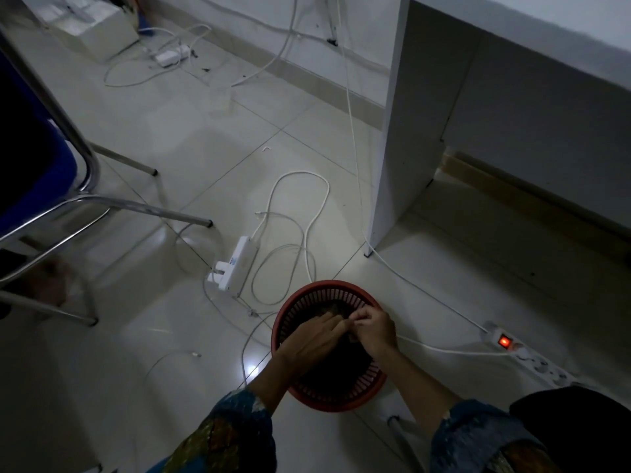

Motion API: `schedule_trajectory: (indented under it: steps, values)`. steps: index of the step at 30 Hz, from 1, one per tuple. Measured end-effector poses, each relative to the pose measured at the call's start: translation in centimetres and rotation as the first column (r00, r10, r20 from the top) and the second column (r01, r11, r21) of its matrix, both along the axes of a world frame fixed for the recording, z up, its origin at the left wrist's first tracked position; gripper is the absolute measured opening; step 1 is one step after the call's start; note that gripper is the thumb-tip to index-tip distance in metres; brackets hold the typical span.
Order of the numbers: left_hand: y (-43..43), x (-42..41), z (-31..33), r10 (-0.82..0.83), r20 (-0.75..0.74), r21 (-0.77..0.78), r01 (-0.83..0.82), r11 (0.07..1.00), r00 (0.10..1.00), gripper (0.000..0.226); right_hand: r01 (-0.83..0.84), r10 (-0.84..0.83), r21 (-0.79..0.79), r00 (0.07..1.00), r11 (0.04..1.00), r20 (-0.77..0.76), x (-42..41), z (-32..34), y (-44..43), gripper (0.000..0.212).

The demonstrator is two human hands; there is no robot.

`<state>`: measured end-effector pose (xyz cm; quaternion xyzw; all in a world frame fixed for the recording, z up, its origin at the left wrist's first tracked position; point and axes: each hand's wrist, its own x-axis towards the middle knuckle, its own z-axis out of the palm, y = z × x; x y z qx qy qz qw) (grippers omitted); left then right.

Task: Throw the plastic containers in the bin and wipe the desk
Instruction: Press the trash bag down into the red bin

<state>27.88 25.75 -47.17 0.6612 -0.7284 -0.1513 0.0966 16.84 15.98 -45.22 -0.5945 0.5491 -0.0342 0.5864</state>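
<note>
A red slatted plastic bin (329,387) is seen on the tiled floor (170,148), near the centre. Both hands are held together over its mouth: the left hand (312,339) is spread flat, palm down, and the right hand (374,327) is curled with its fingertips pinched on something small that cannot be made out. Brownish contents lie inside the bin; no plastic container can be identified in the dim light. Just to the far left, a white power strip (237,264) lies among looped white cables (300,213). To the right, a second strip with a lit red switch (504,342) is seen. A white desk panel (409,131) stands beyond, and a blue chrome-legged chair (44,186) at far left.
</note>
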Motion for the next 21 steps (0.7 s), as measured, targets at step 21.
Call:
schedule_trajectory:
  steps: [21]
  values:
    - [-0.1,0.2,3.0,0.585,-0.628,0.406,-0.424,0.809,0.514,0.044,-0.064,0.04,0.29,0.995,0.955,0.087,0.0,1.7,0.6,0.055]
